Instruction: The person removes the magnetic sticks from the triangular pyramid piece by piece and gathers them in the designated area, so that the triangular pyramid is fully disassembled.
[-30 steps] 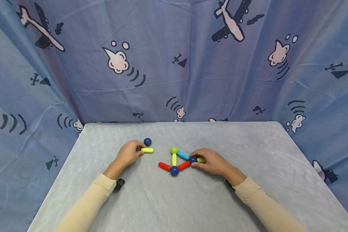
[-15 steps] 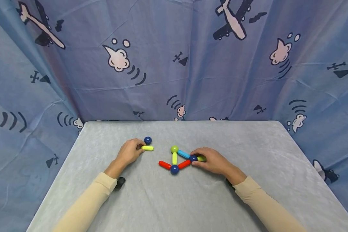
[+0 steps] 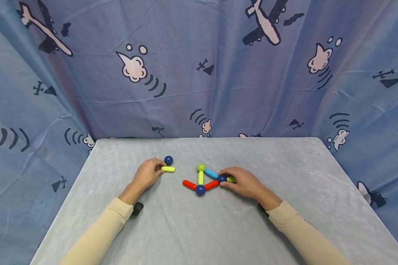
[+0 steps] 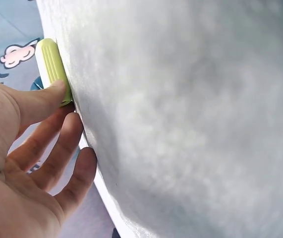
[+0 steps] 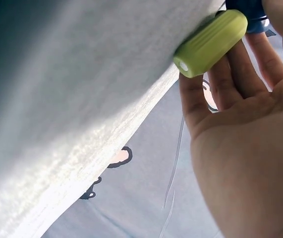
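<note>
My left hand (image 3: 147, 173) pinches a yellow-green magnetic rod (image 3: 168, 169) between thumb and fingers, low at the table. A loose blue ball (image 3: 168, 160) lies just beyond that rod. On the right, my right hand (image 3: 242, 183) holds a blue ball (image 3: 222, 178) with thumb and fingers. From this ball a light blue rod (image 3: 211, 173) runs to a green ball (image 3: 201, 168), and a red rod (image 3: 212, 184) to another blue ball (image 3: 200, 190). A yellow-green rod (image 3: 201, 178) links those two balls. Under my right palm sticks out a green rod (image 5: 213, 44).
A second red rod (image 3: 189, 184) juts leftward from the front blue ball, into the gap between my hands. The pale cloth-covered table (image 3: 199, 232) ends at the back against a blue curtain (image 3: 172, 73) printed with planes.
The joined rods and balls have shifted slightly away from me and to the right with my right hand. My left hand keeps its pinch on the yellow-green rod, nearly still.
</note>
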### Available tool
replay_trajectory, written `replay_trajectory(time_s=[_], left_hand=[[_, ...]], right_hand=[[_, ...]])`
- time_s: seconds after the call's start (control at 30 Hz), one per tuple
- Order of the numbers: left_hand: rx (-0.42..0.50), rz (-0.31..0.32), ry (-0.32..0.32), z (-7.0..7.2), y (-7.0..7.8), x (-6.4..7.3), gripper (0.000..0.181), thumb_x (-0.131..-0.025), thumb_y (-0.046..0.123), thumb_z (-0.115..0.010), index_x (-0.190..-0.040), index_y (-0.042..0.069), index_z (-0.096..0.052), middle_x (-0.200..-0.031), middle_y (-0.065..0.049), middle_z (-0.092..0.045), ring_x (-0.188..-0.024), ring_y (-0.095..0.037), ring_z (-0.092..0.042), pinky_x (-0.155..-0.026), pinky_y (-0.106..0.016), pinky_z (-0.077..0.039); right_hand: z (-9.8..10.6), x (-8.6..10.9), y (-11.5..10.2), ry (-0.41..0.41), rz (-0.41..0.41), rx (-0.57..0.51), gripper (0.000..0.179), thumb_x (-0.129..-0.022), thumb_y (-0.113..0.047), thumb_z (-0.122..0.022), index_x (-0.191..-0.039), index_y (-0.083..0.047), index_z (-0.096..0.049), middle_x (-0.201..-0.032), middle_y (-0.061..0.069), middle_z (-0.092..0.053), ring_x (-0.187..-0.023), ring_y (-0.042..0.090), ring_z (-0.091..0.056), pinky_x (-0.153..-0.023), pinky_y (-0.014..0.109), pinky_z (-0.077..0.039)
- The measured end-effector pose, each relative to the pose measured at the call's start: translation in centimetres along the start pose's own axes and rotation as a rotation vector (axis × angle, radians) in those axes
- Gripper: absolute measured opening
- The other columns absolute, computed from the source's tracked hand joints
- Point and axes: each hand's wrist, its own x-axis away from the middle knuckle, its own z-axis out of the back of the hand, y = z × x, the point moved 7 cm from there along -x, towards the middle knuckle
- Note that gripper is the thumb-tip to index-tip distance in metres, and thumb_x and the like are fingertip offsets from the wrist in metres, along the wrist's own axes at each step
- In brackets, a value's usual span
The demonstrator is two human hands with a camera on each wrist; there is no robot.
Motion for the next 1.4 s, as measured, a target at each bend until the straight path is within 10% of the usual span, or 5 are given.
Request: replay_trajectory(time_s=[0.53, 0.77, 1.0, 1.4], left_hand=[[-0.038, -0.047, 0.029, 0.3, 0.3, 0.2, 0.024, -0.087, 0.014, -0.077, -0.111, 0.011, -0.073, -0.102, -0.006, -0.07, -0.089, -0.02, -0.065, -0.077, -0.039, -0.053], [-0.112, -0.285, 0.123, 0.2, 4.2, 1.5, 0.02, -0.083, 0.008, -0.08, -0.103, 0.009, -0.076, -0.099, -0.005, -0.071, -0.091, -0.022, -0.066, -0.08, -0.039, -0.055], [-0.123, -0.49, -0.004, -2.7, 8.5, 3.1, 0.017, -0.087, 0.016, -0.078, -0.103, 0.015, -0.076, -0.102, 0.002, -0.07, -0.095, -0.016, -0.063, -0.083, -0.034, -0.054], [-0.06, -0.47, -0.089, -4.6, 8.8, 3.6, 0.021, -0.089, 0.01, -0.074, -0.108, 0.017, -0.074, -0.107, 0.002, -0.071, -0.101, -0.017, -0.065, -0.09, -0.035, -0.053]], right_hand=[[0.4, -0.2, 0.1, 0.024, -0.02, 0.011, 0.036, -0.091, -0.036, -0.072, -0.123, -0.019, -0.068, -0.12, 0.002, -0.071, -0.108, 0.023, -0.064, -0.099, 0.048, -0.05], [0.4, -0.2, 0.1, 0.022, -0.002, 0.009, 0.035, -0.092, -0.035, -0.071, -0.123, -0.019, -0.068, -0.12, 0.003, -0.071, -0.108, 0.023, -0.065, -0.098, 0.048, -0.05], [0.2, -0.3, 0.2, 0.02, -0.011, -0.005, 0.035, -0.092, -0.035, -0.071, -0.124, -0.02, -0.068, -0.12, 0.002, -0.071, -0.107, 0.022, -0.065, -0.098, 0.047, -0.05], [0.1, -0.2, 0.3, 0.027, 0.004, -0.005, 0.035, -0.092, -0.035, -0.071, -0.123, -0.021, -0.068, -0.12, 0.002, -0.07, -0.108, 0.022, -0.065, -0.098, 0.047, -0.05]])
